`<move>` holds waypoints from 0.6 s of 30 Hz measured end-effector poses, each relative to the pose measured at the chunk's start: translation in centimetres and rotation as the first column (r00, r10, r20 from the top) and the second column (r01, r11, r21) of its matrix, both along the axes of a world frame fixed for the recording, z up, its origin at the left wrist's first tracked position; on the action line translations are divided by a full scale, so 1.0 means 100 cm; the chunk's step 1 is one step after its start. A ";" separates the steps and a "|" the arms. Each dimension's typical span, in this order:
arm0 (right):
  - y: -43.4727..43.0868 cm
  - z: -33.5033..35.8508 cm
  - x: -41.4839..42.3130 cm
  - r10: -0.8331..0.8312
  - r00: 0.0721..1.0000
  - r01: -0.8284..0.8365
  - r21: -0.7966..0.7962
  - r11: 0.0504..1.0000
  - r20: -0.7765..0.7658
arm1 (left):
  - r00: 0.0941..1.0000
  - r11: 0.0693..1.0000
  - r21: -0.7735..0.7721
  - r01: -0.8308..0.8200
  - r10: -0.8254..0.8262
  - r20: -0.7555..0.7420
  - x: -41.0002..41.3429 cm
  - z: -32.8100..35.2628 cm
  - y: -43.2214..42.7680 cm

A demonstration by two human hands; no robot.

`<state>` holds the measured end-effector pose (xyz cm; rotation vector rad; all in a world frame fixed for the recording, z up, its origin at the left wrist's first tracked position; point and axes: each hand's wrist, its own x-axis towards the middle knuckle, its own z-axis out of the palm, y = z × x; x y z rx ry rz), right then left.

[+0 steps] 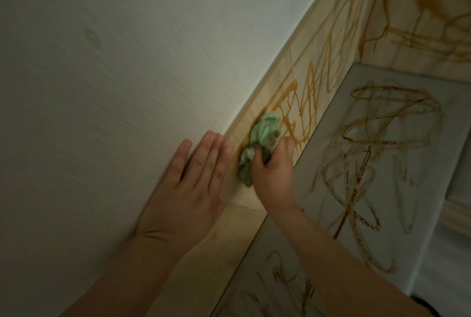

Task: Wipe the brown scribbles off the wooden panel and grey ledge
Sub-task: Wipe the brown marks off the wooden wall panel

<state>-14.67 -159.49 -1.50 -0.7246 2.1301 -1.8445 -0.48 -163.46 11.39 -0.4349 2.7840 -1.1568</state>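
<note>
A pale wooden panel runs diagonally up the middle, covered with brown scribbles. Beside it on the right lies the grey ledge, also scrawled with brown loops. My right hand grips a crumpled green cloth and presses it against the panel at the lower end of the scribbles. My left hand lies flat with straight fingers on the white wall, its fingertips at the panel's edge just left of the cloth. The panel below the cloth looks free of marks.
A white textured wall fills the left half. Another scribbled wooden panel closes the far end of the ledge at the top right. A white moulding and floor lie beyond the ledge's right edge.
</note>
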 end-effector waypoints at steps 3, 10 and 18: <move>0.026 -0.006 0.044 0.237 0.960 -0.252 -0.092 0.963 -0.149 | 1.000 1.000 0.013 -0.005 0.005 -0.002 -0.002 -0.001 -0.001; -0.016 0.026 -0.047 0.031 0.998 -0.033 0.043 0.999 0.060 | 1.000 1.000 0.009 -0.010 0.010 0.009 -0.001 -0.002 -0.004; 0.027 0.026 0.020 0.317 0.945 -0.324 0.092 0.942 0.083 | 1.000 1.000 -0.009 -0.016 0.016 0.011 0.002 0.004 -0.003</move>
